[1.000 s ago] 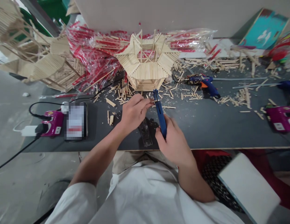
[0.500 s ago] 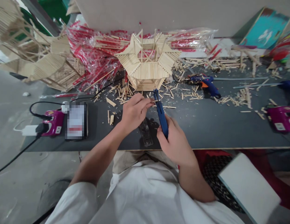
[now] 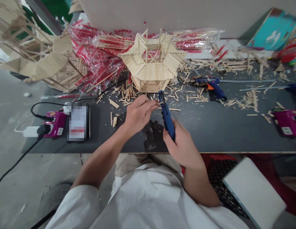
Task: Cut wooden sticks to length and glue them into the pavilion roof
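One stick [image 3: 160,103] is in the left hand [image 3: 138,115], one blue tool [image 3: 168,120] in the right hand [image 3: 184,148] (fingers [image 3: 148,104] clamped on each); table [image 3: 216,132] leaves open room rightward, along its front edge.

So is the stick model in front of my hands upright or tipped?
Upright: the stick model stands on the table, its posts pointing up above the sloping roof.

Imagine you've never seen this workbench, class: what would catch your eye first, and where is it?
Probably the roofed model of pale wooden sticks, standing mid-bench beyond the hands. Just in front of it, the right hand grips a blue tool, and the left hand pinches a thin stick beside the tool's upper end. Bright red-and-clear plastic wrapping lies crumpled to the model's left.
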Demonstrator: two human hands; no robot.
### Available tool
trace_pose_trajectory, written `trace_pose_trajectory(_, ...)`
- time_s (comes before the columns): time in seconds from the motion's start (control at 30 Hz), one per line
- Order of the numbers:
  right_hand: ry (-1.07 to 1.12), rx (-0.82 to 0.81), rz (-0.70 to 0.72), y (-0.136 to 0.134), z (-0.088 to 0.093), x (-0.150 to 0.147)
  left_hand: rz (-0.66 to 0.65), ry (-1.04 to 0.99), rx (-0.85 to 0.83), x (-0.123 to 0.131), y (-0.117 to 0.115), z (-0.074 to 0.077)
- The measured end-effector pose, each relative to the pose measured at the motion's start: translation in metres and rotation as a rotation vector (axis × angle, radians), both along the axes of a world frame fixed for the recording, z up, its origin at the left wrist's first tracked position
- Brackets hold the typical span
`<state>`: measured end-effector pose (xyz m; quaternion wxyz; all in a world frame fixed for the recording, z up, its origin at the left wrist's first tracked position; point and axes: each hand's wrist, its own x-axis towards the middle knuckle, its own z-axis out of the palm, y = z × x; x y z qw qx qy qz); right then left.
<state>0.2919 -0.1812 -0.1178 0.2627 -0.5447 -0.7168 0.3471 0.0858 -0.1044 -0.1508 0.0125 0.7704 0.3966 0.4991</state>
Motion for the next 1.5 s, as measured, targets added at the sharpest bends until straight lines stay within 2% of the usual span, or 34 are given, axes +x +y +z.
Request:
trace_pose_trajectory(0.43, -0.016, -0.055, -0.035, -0.002, 0.003, -0.004, -0.017, -0.003, -0.017, -0.001, 0.0, 0.001)
trace_pose_trajectory(0.93, -0.045, -0.031, -0.058, -0.004, 0.0, -0.007, -0.007, -0.025, -0.012, -0.001, 0.002, -0.001)
trace_pose_trajectory(1.5, 0.083, -0.104, -0.01, 0.002, 0.004, 0.005, -0.019, -0.004, 0.018, -0.001, 0.004, 0.0)
